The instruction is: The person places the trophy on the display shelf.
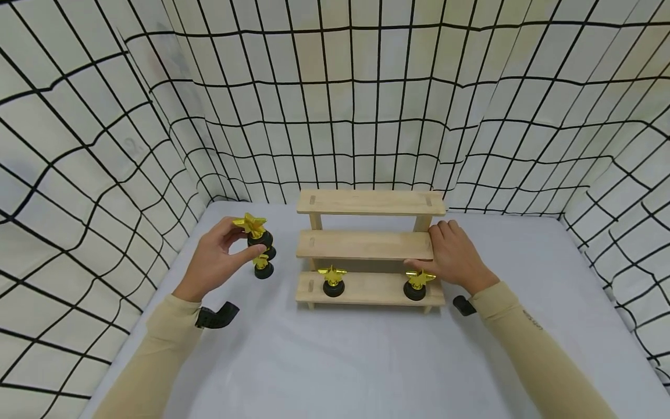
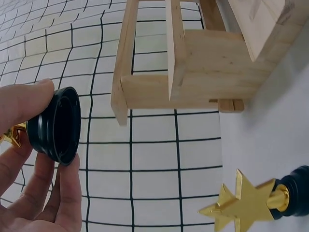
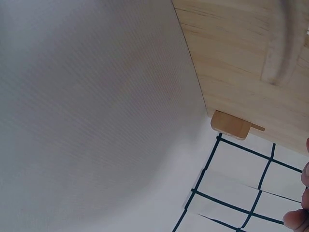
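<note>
My left hand (image 1: 211,262) pinches a gold star trophy (image 1: 250,224) by its round black base, between thumb and fingers. In the left wrist view the hollow underside of that trophy's base (image 2: 67,126) faces the shelf. Another star trophy (image 1: 263,267) stands on the table just below the held one; a further black base (image 1: 271,252) shows partly behind. A three-tier wooden stand (image 1: 361,244) is at the centre. My right hand (image 1: 456,256) grips its right end at the middle tier, thumb in front. Two star trophies, left (image 1: 333,281) and right (image 1: 416,285), stand on the bottom tier.
A white cloth-like surface (image 1: 324,361) covers the table. Behind and at both sides rise white walls with a black grid net (image 1: 366,122). Black curved pieces (image 1: 218,316) sit at both wrists.
</note>
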The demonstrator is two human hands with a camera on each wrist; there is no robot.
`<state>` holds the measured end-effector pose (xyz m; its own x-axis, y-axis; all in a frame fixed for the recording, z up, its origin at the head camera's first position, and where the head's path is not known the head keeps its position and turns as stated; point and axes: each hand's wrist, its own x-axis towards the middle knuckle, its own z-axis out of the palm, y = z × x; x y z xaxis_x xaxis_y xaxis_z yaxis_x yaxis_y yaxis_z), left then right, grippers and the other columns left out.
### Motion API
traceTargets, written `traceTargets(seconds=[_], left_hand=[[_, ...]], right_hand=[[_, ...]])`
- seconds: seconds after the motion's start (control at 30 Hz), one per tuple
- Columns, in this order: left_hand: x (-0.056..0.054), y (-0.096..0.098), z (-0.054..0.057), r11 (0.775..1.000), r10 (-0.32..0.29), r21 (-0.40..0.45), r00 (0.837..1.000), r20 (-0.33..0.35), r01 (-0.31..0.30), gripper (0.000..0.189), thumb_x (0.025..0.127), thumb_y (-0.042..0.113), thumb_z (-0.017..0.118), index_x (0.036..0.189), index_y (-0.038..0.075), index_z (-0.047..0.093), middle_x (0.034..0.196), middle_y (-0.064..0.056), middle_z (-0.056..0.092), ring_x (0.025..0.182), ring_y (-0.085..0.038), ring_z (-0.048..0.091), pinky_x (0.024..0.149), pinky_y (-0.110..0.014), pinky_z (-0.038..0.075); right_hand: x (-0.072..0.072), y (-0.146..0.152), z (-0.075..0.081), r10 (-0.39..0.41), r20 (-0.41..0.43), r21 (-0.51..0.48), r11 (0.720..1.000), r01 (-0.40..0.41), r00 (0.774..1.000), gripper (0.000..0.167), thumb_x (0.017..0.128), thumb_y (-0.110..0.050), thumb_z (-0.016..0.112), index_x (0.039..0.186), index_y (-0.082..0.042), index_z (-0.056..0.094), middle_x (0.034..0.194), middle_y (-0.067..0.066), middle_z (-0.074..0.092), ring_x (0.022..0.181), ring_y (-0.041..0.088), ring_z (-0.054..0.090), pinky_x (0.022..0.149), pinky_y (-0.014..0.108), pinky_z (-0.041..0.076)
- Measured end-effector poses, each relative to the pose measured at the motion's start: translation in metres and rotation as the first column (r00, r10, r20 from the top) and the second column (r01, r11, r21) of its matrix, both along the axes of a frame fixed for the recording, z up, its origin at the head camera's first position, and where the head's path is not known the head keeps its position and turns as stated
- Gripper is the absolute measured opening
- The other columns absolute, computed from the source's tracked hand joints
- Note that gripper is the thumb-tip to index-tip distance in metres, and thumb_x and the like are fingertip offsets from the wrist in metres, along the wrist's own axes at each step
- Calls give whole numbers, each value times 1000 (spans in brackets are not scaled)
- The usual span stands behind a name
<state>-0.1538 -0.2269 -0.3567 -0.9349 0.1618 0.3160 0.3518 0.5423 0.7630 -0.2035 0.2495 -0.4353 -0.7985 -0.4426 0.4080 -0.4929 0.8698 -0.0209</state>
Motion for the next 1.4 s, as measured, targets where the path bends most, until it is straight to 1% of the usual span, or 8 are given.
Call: traceTargets(seconds=[0.1,0.27,0.37,0.67,0.8,0.97,1.2,1.4], left_hand=[[-4,6,3,1000,-29,-4,1000,-12,29,45,90,13,81,130,4,60,127,-5,60,113,10,57,102,0,44],[-8,14,7,999,-46,12,998,-39,46,45,90,11,81,129,3,60,127,-7,62,113,9,57,102,-1,44],[-11,19,8,999,-49,15,998,-47,50,46,90,11,81,129,3,60,126,-7,62,113,9,57,103,-2,44],[-14,31,8,999,-39,-24,999,-20,38,48,91,15,81,130,1,58,127,-11,61,114,3,56,102,-2,43],[-16,38,9,998,-46,-31,999,-4,46,47,91,16,81,130,2,59,128,-10,61,116,-5,58,103,-4,45],[-19,48,10,998,-67,-12,998,-3,67,46,90,15,82,128,3,60,126,-9,62,115,-2,59,103,-6,47],[-22,64,13,994,-110,23,994,6,110,46,89,11,81,128,1,60,125,-11,61,119,-21,62,105,-7,47],[-25,76,13,991,-130,31,992,-6,130,49,87,9,83,129,-1,60,127,-15,60,120,-28,63,108,-19,52]], right_hand=[[-4,0,2,3,-1,3,1000,-3,1000,109,79,-100,32,99,4,60,82,13,55,77,27,45,71,36,38],[-11,-3,7,5,12,28,1000,-5,1000,94,78,-85,62,103,5,60,86,14,57,82,30,49,75,38,41],[-13,-4,10,-7,32,35,999,6,999,89,75,-78,70,105,5,60,88,16,58,84,31,50,77,39,43],[-8,-1,9,-27,65,22,999,26,998,96,77,-87,60,106,4,60,89,14,58,84,30,50,77,39,43],[-6,-1,8,-38,76,27,999,36,996,92,76,-82,66,107,4,60,89,14,58,85,29,49,77,38,42],[-4,0,6,-53,94,26,998,50,994,90,75,-78,71,110,4,60,91,14,59,86,29,49,78,38,43],[-3,-1,5,-55,87,21,998,54,995,89,74,-78,73,107,3,60,88,12,57,83,27,47,74,36,40],[-3,-1,5,-57,74,38,998,54,996,91,74,-78,73,108,5,60,89,14,59,83,29,47,74,36,40]])
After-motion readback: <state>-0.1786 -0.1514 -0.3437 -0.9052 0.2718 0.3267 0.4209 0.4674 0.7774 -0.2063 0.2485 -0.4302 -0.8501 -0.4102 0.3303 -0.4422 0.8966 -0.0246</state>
